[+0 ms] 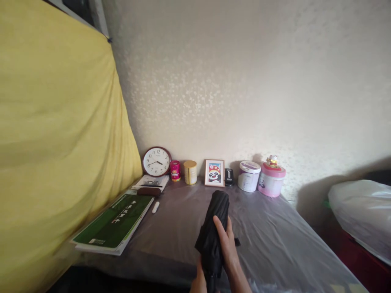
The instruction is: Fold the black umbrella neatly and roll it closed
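A folded black umbrella (214, 228) points away from me over the front of the grey-covered table (275, 240). My right hand (227, 242) is wrapped round the umbrella's right side, thumb lying along the dark cloth. Lower down, near the handle at the bottom edge, my left hand (199, 278) grips it from the left; most of its fingers are hidden. A small black strap end (237, 242) sticks out to the right of my right hand.
Along the wall stand a round clock (157, 162), a pink can (175, 171), a yellow canister (190, 173), a framed panda picture (214, 173), a white tub (249, 176) and a pink tub (271, 181) topped by a figurine. A green book (114, 221) lies left, beside a yellow curtain (61, 122).
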Available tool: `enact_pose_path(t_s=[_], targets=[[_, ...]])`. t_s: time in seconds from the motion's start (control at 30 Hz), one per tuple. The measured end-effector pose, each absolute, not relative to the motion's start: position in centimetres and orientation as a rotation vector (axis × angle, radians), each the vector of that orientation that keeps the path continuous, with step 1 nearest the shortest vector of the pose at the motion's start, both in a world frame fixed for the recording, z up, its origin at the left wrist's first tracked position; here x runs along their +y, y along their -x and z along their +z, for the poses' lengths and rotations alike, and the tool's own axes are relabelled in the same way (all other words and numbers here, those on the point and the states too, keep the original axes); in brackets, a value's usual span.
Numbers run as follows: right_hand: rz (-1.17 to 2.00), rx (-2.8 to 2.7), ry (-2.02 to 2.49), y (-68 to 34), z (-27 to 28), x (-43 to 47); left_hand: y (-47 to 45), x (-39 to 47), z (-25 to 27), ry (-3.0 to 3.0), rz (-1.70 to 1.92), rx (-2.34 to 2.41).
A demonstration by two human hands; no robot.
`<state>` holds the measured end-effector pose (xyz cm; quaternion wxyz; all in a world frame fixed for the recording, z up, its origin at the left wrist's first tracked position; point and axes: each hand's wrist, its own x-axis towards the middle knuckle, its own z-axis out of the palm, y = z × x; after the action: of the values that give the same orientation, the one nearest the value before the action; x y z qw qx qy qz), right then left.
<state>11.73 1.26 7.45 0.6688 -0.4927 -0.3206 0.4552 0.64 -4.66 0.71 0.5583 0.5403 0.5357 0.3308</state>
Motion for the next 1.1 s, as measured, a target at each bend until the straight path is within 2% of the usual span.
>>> enact_pose_path(t_s=[0.13, 0.33, 0.57, 0.67, 0.83, 1.0, 1.1], targets=[[1.142, -0.676, 1.053, -11.4, 7.3, 1.1, -0.1, -4.6, 1.6, -1.471, 0.704, 1.407], [1.293, -0.586, 0.986, -11.6, 7.2, 1.2, -0.6, -4.9, 2.3, -1.316, 0.787, 1.028], [1.069, -0.756, 1.098, -11.1, 7.2, 0.9, -0.6, -5.4, 1.5, -1.680, 0.866, 1.379], [1.099, -0.712, 1.106, -11.2, 6.9, 1.1, 0.0, -5.5, 3.0, -1.696, 0.918, 1.297], [1.224, -0.692, 1.086, -11.4, 6.7, 1.4, -0.2, -5.5, 4.0, -1.300, 0.651, 1.131], [1.039, -0.801, 1.163, -11.1, 6.6, 1.3, -0.5, -5.2, 2.5, -1.655, 0.753, 1.401], [1.024, -0.775, 1.183, -11.0, 6.5, 1.4, 0.1, -5.2, 3.4, -1.748, 0.797, 1.354]])
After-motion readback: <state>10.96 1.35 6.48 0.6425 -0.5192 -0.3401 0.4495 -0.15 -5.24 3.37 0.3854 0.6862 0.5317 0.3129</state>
